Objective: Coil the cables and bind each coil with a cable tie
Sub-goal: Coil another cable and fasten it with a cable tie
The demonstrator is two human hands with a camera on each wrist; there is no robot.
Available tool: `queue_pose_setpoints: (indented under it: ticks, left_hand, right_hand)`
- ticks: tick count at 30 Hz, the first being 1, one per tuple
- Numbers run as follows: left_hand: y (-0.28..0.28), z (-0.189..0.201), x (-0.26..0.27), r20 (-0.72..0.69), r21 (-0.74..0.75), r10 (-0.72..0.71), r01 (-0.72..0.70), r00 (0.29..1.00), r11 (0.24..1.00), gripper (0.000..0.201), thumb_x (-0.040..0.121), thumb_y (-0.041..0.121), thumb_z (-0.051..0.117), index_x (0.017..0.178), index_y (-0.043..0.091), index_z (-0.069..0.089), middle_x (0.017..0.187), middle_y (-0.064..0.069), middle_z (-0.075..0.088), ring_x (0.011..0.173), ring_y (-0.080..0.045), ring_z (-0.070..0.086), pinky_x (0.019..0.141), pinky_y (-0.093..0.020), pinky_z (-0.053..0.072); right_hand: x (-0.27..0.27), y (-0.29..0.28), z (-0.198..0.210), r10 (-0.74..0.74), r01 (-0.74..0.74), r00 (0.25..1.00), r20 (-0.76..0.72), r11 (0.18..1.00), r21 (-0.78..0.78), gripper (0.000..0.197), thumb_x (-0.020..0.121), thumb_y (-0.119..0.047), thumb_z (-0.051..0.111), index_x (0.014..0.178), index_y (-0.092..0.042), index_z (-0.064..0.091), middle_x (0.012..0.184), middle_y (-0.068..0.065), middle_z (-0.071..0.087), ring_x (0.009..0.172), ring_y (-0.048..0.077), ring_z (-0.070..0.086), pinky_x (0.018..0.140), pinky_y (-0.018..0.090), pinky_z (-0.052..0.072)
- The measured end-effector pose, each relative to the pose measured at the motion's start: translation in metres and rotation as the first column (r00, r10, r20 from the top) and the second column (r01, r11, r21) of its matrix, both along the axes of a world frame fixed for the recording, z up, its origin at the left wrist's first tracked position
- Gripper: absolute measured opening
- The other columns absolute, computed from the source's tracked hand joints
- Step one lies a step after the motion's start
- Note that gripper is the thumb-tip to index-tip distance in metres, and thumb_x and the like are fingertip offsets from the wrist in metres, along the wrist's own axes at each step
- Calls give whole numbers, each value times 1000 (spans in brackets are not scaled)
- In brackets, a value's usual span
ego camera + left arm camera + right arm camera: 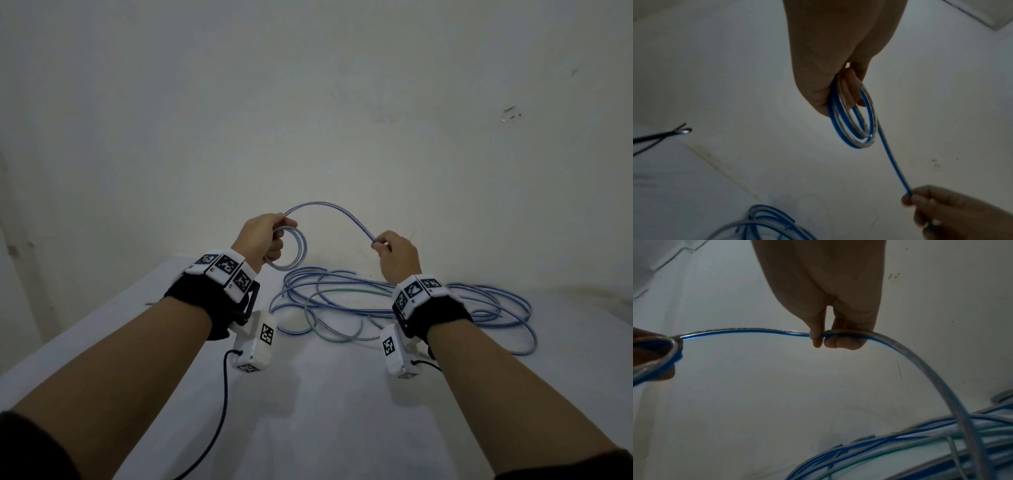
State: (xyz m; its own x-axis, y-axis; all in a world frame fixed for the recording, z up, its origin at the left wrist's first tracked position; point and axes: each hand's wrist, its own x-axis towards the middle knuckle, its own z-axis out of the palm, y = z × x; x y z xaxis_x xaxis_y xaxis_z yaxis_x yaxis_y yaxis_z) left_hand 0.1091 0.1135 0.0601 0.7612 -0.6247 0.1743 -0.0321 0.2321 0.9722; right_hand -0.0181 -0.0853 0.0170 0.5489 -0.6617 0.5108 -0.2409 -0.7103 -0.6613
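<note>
Left hand (pixel 262 236) grips started blue-striped coil (pixel 289 251); right hand (pixel 394 253) pinches its feed. Tangled cables (pixel 394 308) at 3 o'clock remain; no tie fitted.

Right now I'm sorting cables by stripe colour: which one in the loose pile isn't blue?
The green-striped cable, looping through the middle of the pile on the table; the other strands there carry blue stripes.

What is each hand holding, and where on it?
Left hand grips the small coil at its top. Right hand pinches the same cable's free run, short of the pile.
</note>
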Motion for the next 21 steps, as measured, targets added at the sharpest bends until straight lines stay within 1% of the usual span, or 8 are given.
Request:
queue_pose_setpoints:
  ticks: [2,4,7,11,14,16,19,21]
  left_hand:
    - [1,3,-2,-18,-106,-28,26,999,994,35,101,15,33,77,7,57,60,0,26,31,-4,22,35,-13,16]
    - [1,5,-1,-28,-176,-9,4,1000,984,35,102,17,33,79,9,58,61,2,26,33,-4,22,36,-15,17]
    - [-3,6,2,-55,-206,105,-115,993,972,34,101,19,35,78,11,58,60,2,27,32,-4,22,36,-16,18]
    - [-6,-4,17,75,-82,360,-354,930,932,31,99,24,41,77,12,59,37,7,37,30,-8,29,43,-21,23]
    - [-5,-15,26,178,27,422,-433,889,901,28,98,26,43,87,8,62,48,-4,38,40,-17,33,49,-25,24]
    - [-4,-20,30,179,100,400,-421,899,902,27,98,24,42,86,8,60,47,-5,37,32,-13,33,48,-25,25]
    - [-1,-24,29,132,212,271,-295,953,932,29,99,23,41,82,6,58,34,3,38,23,-7,29,45,-22,26]
    - [0,-23,21,69,262,132,-146,989,954,34,101,22,38,76,6,55,47,-2,36,24,-6,27,37,-15,25]
  right_hand:
    - [-1,-1,-7,-11,12,1000,-27,1000,26,19,94,-4,47,95,2,65,79,9,55,75,22,47,52,16,34]
    - [-2,3,-12,12,-11,999,-42,999,33,20,94,-5,46,94,0,65,73,4,53,73,20,46,52,9,34]
    - [-4,14,-15,133,-130,991,-25,987,99,17,94,-11,47,94,-5,63,65,-1,49,62,17,43,52,16,33]
    - [-12,25,-13,284,-277,958,-33,952,131,18,91,-9,48,79,-8,61,59,-1,44,53,14,35,53,25,30]
    - [-15,27,-9,303,-299,953,-20,946,126,24,87,-6,45,65,-8,54,59,6,43,55,16,34,57,29,27]
    - [-16,26,-6,288,-286,958,-6,953,97,25,86,-4,43,61,-8,49,58,4,40,55,16,32,56,29,26]
    - [-16,21,-3,256,-257,966,18,966,36,24,88,-5,44,65,-9,47,52,-1,35,51,14,29,52,27,25]
    - [-14,17,-4,239,-239,971,27,971,12,14,93,-10,45,80,-10,51,52,-2,35,48,14,30,50,26,26]
